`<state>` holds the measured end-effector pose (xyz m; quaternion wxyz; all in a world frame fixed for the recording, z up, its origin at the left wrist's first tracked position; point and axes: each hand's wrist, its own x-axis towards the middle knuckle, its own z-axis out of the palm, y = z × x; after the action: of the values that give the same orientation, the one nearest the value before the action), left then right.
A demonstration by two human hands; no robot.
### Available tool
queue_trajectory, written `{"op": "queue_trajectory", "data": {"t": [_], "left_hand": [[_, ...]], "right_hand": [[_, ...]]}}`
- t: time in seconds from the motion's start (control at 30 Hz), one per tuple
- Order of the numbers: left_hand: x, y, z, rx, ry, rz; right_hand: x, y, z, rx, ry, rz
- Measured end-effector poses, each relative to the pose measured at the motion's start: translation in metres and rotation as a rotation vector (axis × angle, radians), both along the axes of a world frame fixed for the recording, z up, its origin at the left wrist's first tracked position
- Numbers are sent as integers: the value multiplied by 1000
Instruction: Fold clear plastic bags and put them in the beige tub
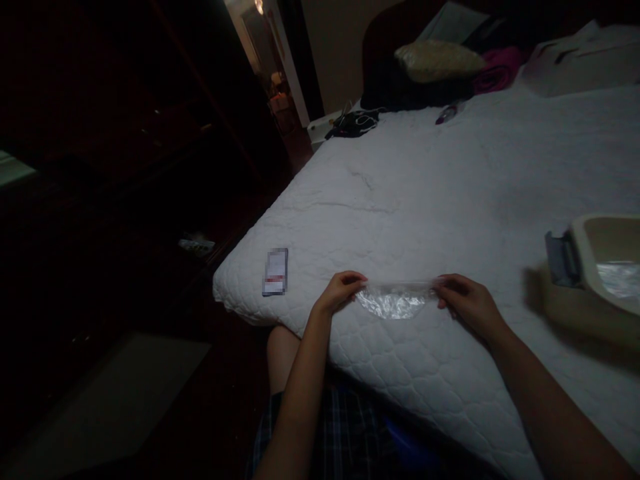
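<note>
Between my two hands stretches a clear plastic bag (393, 303), its upper edge pulled nearly straight and its crinkled lower part bulging down. My left hand (345, 288) pinches one end of that edge, and my right hand (465, 300) pinches the other. Both hands are just over the front part of the white quilted bed (410, 367). To the right of my right hand stands a beige plastic bin (570, 313) with a grey latch on its side. Some shiny clear plastic (620, 277) lies inside it.
A phone-like flat object (275, 272) lies near the bed's left edge. Farther back are cables (357, 121), a small purple item (447, 115), a yellowish pillow (437, 60) and a rolled magenta cloth (497, 70). Dark floor and furniture run along the left.
</note>
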<state>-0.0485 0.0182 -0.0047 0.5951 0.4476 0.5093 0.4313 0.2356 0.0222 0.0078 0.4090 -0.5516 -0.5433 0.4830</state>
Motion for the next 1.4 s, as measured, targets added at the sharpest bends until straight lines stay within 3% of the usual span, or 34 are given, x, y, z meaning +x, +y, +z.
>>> {"op": "queue_trajectory", "data": {"t": [0.3,0.6,0.77,0.87,1.0,1.07,1.13,1.27,1.4], "left_hand": [[0,-4,-4,248,14,78],[0,-5,-3,220,-31,89],[0,-10,6,115,-37,89],[-4,-13,15,132,4,76],[-7,-26,24,301,283,112],[-4,-41,24,483,533,242],[3,-60,21,688,788,264],[25,-89,7,1013,1052,21],[43,-93,-3,1043,1107,-78]], "right_hand": [[-1,-2,-4,49,-36,19],[-2,-3,-3,109,-208,32],[-5,-8,-5,310,-307,30],[-6,-10,-7,470,-371,46],[-6,-12,-8,614,-472,15],[-6,-13,-6,711,-511,-18],[-10,-13,-1,806,-567,-44],[-33,-9,15,926,-725,5],[-59,2,28,916,-934,158]]}}
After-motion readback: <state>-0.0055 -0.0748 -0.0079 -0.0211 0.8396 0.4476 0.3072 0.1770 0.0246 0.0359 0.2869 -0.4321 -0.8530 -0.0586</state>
